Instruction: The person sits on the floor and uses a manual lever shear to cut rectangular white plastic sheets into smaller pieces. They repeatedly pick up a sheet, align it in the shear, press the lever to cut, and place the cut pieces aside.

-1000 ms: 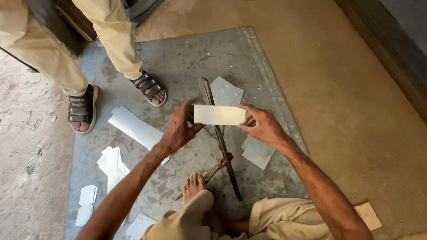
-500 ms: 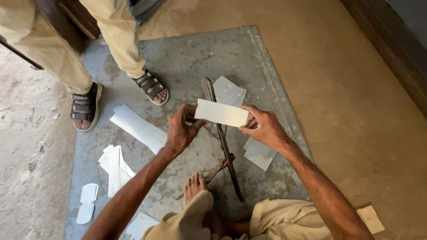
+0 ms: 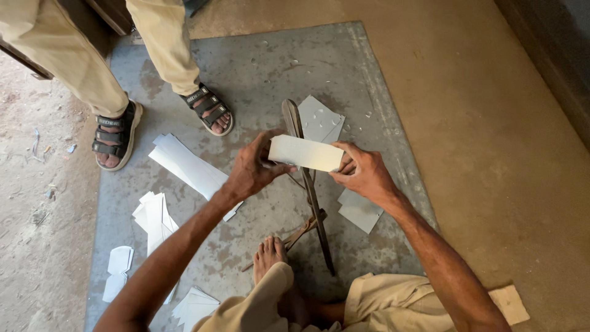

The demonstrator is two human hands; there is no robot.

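**Over the floor shear, both hands on one white strip**

Above the long dark blade of the floor shear (image 3: 307, 184), the person holds a white rectangular strip (image 3: 305, 153) level, stretched crosswise to the blade. Left hand (image 3: 252, 169) is closed on the strip's left end, thumb on top and fingers curled beneath, the wrist bent so the knuckles face up. Right hand (image 3: 364, 174) pinches the strip's right end, fingers folded under the lower edge, palm turned in toward the shear. Both forearms reach in from the lower edge of view and narrow toward the blade, the left one long and nearly straight, the right one bent at a steeper angle. The person's bare foot (image 3: 268, 255) rests just left of the shear's lower end, toes pointing up along it.

The shear lies on a grey metal sheet (image 3: 246, 67) spread over the floor. Right of the blade, cut white pieces (image 3: 359, 212) lie flat, and another pair (image 3: 321, 120) sits by the blade's top end. Left of the shear, beyond the left hand, a longer stack of white sheets (image 3: 184, 163) lies slantwise, with smaller offcuts (image 3: 153, 215) further left. Well up and left of the shear stands another person in black sandals (image 3: 209, 110). Bare metal shows above the blade's top end, and to the right of the sheet's edge the brown floor (image 3: 491, 154) lies open.
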